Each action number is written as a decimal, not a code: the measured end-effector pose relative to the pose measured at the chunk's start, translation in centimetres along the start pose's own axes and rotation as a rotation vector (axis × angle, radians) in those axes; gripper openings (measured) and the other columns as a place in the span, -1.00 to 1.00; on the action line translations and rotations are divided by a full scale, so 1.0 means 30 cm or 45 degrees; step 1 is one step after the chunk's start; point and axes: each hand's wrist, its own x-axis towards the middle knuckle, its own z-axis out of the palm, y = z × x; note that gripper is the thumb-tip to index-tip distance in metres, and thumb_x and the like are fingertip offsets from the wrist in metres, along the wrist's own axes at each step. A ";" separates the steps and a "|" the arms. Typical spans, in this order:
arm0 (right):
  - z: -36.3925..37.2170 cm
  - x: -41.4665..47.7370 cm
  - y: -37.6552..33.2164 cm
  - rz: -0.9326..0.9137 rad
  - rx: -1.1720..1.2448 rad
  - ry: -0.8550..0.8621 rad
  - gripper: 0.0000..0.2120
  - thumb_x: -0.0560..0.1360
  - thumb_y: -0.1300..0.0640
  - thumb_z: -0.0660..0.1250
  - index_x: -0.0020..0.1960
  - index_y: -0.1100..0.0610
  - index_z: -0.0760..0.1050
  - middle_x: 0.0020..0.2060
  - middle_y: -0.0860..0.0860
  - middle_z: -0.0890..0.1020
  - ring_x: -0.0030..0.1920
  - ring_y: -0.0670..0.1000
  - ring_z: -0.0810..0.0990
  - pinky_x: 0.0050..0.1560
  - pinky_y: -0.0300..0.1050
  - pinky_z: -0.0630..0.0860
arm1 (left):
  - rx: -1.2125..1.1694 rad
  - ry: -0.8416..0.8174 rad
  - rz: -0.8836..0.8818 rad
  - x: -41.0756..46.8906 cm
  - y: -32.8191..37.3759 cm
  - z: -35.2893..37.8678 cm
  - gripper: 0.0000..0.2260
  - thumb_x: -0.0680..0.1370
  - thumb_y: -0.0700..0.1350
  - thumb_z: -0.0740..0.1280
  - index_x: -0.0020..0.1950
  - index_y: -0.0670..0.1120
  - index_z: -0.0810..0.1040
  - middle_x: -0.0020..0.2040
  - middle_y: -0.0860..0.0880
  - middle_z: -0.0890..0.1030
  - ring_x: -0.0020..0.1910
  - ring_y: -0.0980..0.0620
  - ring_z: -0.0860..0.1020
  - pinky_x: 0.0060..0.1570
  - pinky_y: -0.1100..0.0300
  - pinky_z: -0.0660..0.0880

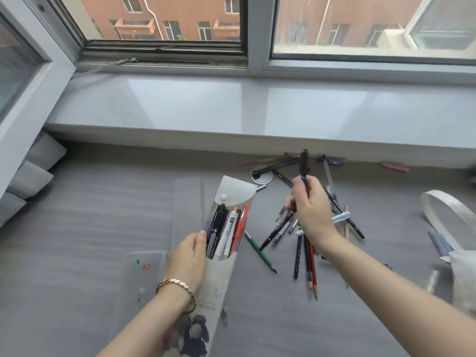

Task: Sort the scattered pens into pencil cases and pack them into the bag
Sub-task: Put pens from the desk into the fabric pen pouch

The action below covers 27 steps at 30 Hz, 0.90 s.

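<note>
Grey padded bedding runs below a glossy window sill, and the sorting happens on it. The left hand grips a printed pencil case by its side edge and tilts it up off the surface. The snap flap is thrown back, so the mouth faces the other hand and the sorted pens inside cannot slide out. The right hand pinches a black pen by its lower end, upright above the scattered pens, probably to carry it across to the case. That pile lies just right of the case, within easy reach. A translucent pencil case lies flat at the left. The pale bag sits at the right edge, not yet packed, and many pens are left to sort.
</note>
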 end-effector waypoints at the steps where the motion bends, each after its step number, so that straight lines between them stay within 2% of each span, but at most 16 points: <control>1: -0.025 -0.066 -0.003 -0.127 0.088 0.026 -0.86 0.59 0.07 0.11 -0.09 0.09 0.37 -0.50 -0.04 0.47 -0.49 -0.12 0.47 -0.40 -0.31 0.43 | 0.001 -0.009 -0.002 -0.012 0.000 0.006 -0.64 0.62 -0.03 0.06 -0.38 -0.04 0.31 -0.44 0.00 0.37 -0.41 0.05 0.33 -0.37 0.17 0.26; 4: -0.074 -0.233 0.059 -0.432 0.113 0.074 -0.79 0.53 -0.17 0.14 -0.19 -0.08 0.33 -0.54 -0.06 0.40 -0.53 -0.13 0.35 -0.46 -0.29 0.32 | 0.013 -0.022 0.008 -0.049 0.006 0.028 -0.64 0.62 -0.04 0.07 -0.39 -0.03 0.31 -0.45 0.01 0.37 -0.42 0.07 0.33 -0.38 0.19 0.26; 6: -0.071 -0.303 0.118 -0.497 0.068 0.032 -0.68 0.53 -0.18 0.16 -0.26 0.02 0.32 -0.51 -0.03 0.31 -0.50 -0.09 0.27 -0.44 -0.27 0.25 | 0.015 -0.029 0.024 -0.074 0.012 0.040 -0.65 0.62 -0.04 0.07 -0.38 -0.02 0.32 -0.44 0.02 0.40 -0.42 0.11 0.34 -0.38 0.23 0.26; 7: -0.056 -0.331 0.142 -0.522 0.071 0.015 -0.63 0.53 -0.16 0.17 -0.30 0.08 0.28 -0.49 -0.02 0.28 -0.48 -0.12 0.25 -0.43 -0.30 0.23 | 0.027 -0.026 0.034 -0.086 0.016 0.043 -0.65 0.62 -0.04 0.07 -0.38 -0.01 0.32 -0.43 0.03 0.41 -0.41 0.12 0.35 -0.39 0.25 0.26; 9: -0.018 -0.384 0.164 -0.550 0.085 -0.028 -0.61 0.54 -0.14 0.18 -0.34 0.08 0.25 -0.44 -0.13 0.22 -0.44 -0.26 0.22 -0.41 -0.41 0.17 | 0.061 -0.021 0.045 -0.107 0.023 0.044 -0.65 0.62 -0.02 0.06 -0.37 0.00 0.33 -0.42 0.04 0.43 -0.40 0.13 0.37 -0.41 0.25 0.26; 12: 0.015 -0.443 0.214 -0.522 0.081 -0.054 -0.62 0.54 -0.12 0.18 -0.34 0.07 0.29 -0.42 -0.16 0.24 -0.41 -0.26 0.23 -0.40 -0.39 0.19 | 0.080 -0.029 0.042 -0.138 0.020 0.043 -0.67 0.62 -0.01 0.05 -0.35 0.01 0.34 -0.40 0.04 0.44 -0.37 0.08 0.40 -0.39 0.28 0.27; 15: 0.005 -0.464 0.264 -0.471 0.032 -0.037 -0.64 0.55 -0.12 0.18 -0.32 0.07 0.33 -0.46 -0.03 0.35 -0.43 -0.13 0.34 -0.38 -0.30 0.28 | 0.077 -0.021 0.057 -0.159 0.014 0.036 -0.70 0.62 -0.01 0.06 -0.29 0.03 0.38 -0.37 0.07 0.47 -0.28 -0.01 0.44 -0.37 0.33 0.27; 18: -0.028 -0.472 0.265 -0.295 -0.100 -0.069 -0.63 0.51 -0.24 0.13 -0.31 -0.01 0.37 -0.38 -0.11 0.49 -0.37 -0.16 0.46 -0.30 -0.36 0.36 | 0.123 -0.009 0.071 -0.172 0.020 0.032 -0.73 0.62 0.00 0.04 -0.18 -0.02 0.43 -0.36 0.08 0.47 -0.28 0.00 0.44 -0.38 0.35 0.26; 19: -0.033 -0.473 0.244 -0.185 -0.031 -0.063 -0.61 0.48 -0.28 0.12 -0.32 -0.01 0.38 -0.37 -0.15 0.54 -0.35 -0.17 0.49 -0.27 -0.38 0.38 | 0.140 -0.020 0.075 -0.177 0.022 0.033 -0.73 0.62 0.01 0.04 -0.16 -0.02 0.44 -0.35 0.09 0.47 -0.27 0.01 0.44 -0.38 0.33 0.26; 21: -0.048 -0.466 0.176 -0.006 0.241 0.003 -0.58 0.44 -0.28 0.17 -0.33 0.06 0.37 -0.47 -0.10 0.55 -0.40 -0.16 0.51 -0.27 -0.32 0.43 | 0.156 -0.056 0.073 -0.184 0.024 0.039 -0.73 0.61 0.03 0.03 -0.15 0.00 0.45 -0.32 0.09 0.49 -0.22 -0.02 0.47 -0.35 0.25 0.30; 22: -0.057 -0.454 0.126 0.025 0.392 0.052 -0.57 0.48 -0.24 0.18 -0.32 0.10 0.34 -0.54 -0.06 0.49 -0.44 -0.12 0.49 -0.30 -0.26 0.44 | 0.164 -0.079 0.071 -0.185 0.027 0.042 -0.73 0.61 0.03 0.04 -0.16 0.00 0.45 -0.31 0.08 0.50 -0.19 -0.03 0.48 -0.33 0.22 0.31; 24: -0.078 -0.424 0.022 0.038 0.688 0.140 -0.69 0.47 -0.06 0.17 -0.30 0.15 0.30 -0.60 -0.08 0.38 -0.49 -0.08 0.44 -0.36 -0.22 0.45 | 0.173 -0.138 0.095 -0.187 0.030 0.055 -0.71 0.61 0.03 0.05 -0.23 0.00 0.43 -0.33 0.07 0.49 -0.20 -0.03 0.48 -0.30 0.23 0.31; 27: -0.078 -0.388 -0.060 0.069 0.944 0.135 -0.81 0.42 0.04 0.21 -0.23 0.16 0.36 -0.60 -0.08 0.38 -0.49 -0.06 0.47 -0.26 -0.16 0.50 | 0.168 -0.228 0.181 -0.204 0.050 0.076 -0.67 0.61 0.02 0.07 -0.36 0.05 0.34 -0.39 0.09 0.44 -0.28 0.02 0.42 -0.31 0.30 0.29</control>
